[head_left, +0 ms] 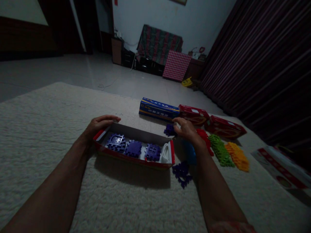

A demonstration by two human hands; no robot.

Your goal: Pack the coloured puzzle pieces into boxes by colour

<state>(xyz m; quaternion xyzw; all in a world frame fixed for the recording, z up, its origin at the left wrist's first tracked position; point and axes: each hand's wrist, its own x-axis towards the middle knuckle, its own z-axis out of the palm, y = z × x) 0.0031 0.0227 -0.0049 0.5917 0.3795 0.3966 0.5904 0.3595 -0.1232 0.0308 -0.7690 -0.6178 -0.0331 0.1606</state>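
Observation:
An open red box (136,160) with a white and grey inside lies on the pale quilted surface. In it are three purple interlocking plastic pieces (133,148) and a coiled white cord (165,152) at the right end. My left hand (101,123) grips the box's left end, its fingers reaching along the far corner. Beyond the right end, my right hand (186,129) has its fingers closed at a purple interlocking piece (169,130), partly hidden by them. Another purple piece (182,174) lies flat by the box's near right corner.
Right of my right forearm lie red (206,139), green (220,150) and orange interlocking pieces (237,156). A blue item (189,152) is partly behind the forearm. Behind stand a blue box (159,109) and two dark red boxes (225,127). A white-and-red package (279,165) sits far right.

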